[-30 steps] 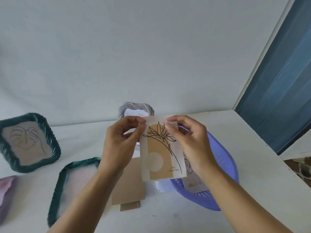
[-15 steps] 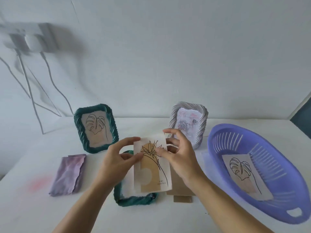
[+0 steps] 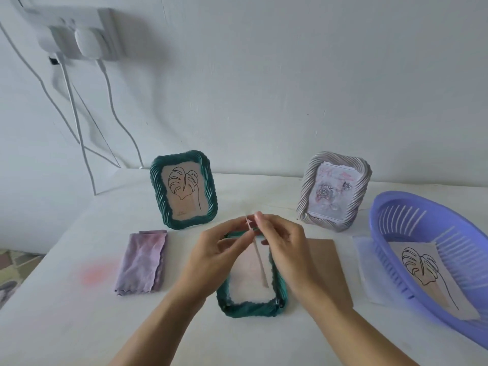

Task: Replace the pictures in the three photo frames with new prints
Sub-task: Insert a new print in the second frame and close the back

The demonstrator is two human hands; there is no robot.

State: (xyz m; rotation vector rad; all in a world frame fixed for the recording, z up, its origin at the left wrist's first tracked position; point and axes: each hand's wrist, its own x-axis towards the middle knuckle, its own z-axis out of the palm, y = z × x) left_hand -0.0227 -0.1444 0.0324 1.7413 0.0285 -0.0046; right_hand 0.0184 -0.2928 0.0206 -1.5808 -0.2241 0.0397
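On my feed the left hand (image 3: 211, 249) and the right hand (image 3: 285, 247) meet over the middle of the table (image 3: 66, 326). Each pinches the top edge of the print (image 3: 260, 262) between thumb and fingertips, with the other fingers loosely curled. The print is turned edge-on to me, so I see only a thin strip. It hangs over the flat green frame (image 3: 250, 306), and I cannot tell whether its lower end touches the frame.

The standing green frame (image 3: 183, 190) holds a leaf line drawing. The pale twisted frame (image 3: 334, 191) to its right holds a faded rose picture. The purple basket (image 3: 401, 220) on the right has one leaf print (image 3: 420, 268) lying on its floor. A pale sheet (image 3: 367, 265) lies just beside the basket, and a brown card (image 3: 327, 265) lies between that sheet and the flat frame. A folded lilac cloth (image 3: 142, 262) lies to the left.
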